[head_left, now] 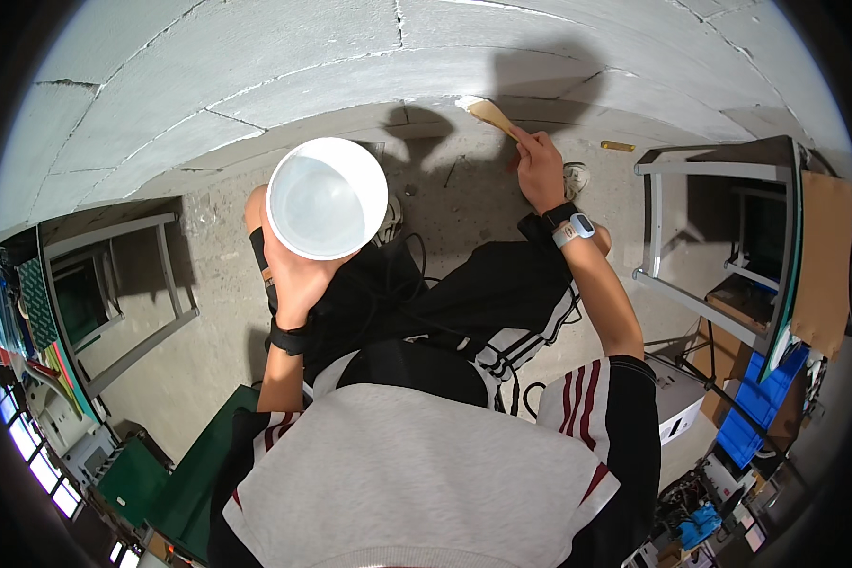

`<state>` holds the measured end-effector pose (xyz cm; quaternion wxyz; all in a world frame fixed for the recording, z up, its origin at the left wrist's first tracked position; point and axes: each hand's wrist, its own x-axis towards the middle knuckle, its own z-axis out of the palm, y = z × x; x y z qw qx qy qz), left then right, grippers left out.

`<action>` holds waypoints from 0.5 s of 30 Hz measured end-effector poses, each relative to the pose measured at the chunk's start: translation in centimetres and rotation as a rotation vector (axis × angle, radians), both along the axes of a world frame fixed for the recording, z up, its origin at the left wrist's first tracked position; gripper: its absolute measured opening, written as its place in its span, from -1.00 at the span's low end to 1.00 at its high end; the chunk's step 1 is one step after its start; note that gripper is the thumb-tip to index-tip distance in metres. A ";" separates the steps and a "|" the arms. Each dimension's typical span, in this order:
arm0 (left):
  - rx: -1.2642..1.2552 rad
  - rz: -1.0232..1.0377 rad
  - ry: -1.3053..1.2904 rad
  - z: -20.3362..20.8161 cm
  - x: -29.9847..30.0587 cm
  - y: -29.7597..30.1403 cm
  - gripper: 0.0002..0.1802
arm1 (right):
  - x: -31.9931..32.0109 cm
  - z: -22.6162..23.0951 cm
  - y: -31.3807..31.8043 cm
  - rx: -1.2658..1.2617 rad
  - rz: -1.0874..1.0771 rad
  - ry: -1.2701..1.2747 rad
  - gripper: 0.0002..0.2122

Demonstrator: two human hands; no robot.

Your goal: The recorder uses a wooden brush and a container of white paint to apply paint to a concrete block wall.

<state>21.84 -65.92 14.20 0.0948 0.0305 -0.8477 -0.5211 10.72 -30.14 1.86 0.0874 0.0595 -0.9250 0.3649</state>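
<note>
My left hand [298, 279] grips a round white bowl [327, 197] from below, holding it up over my left knee; its inside looks pale and smooth. My right hand [538, 168] is stretched forward and holds a wooden spatula [492, 115] whose blade touches the base of the grey block wall [284, 66]. A watch with a pale strap sits on my right wrist and a black band on my left. I am crouched or seated, with black striped trousers below me.
A grey metal-framed table [710, 237] stands at the right with boxes and blue crates beneath. Another metal frame [114, 284] and shelves stand at the left. The floor is rough concrete; a small yellow object [618, 146] lies by the wall.
</note>
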 end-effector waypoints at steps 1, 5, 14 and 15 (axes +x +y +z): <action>-0.002 0.012 -0.020 -0.1 0.0 -0.1 0.29 | -0.2 -0.3 0.1 0.040 -0.013 0.015 -0.70; -0.057 -0.001 0.002 0.2 -0.3 0.4 0.21 | -0.5 -1.3 0.2 0.020 -0.068 0.004 -0.69; -0.089 -0.028 -0.007 0.3 -0.1 0.8 0.22 | 0.1 -2.1 -0.8 0.000 -0.220 -0.038 -0.74; -0.089 -0.034 -0.007 0.2 0.0 0.7 0.22 | 0.0 -2.4 -0.6 0.010 -0.246 -0.020 -0.75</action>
